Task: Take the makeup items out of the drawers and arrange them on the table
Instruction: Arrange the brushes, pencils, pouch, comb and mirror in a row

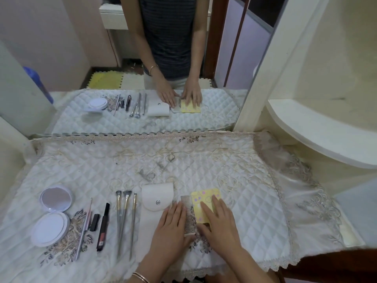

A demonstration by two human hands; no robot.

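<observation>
Currently, item in hand: fine-toothed comb, lying on the tabletop between the white snap pouch and the yellow patterned card. Your left grip is released, fingers flat along the comb's side. Your right grip, likewise released, presses flat on the card. Nudge both parallel to the makeup brushes, edges apart. Containers: pouch snapped closed, contents hidden; round compact lid raised, showing mirror and pale pan. Drawers out of view.
</observation>
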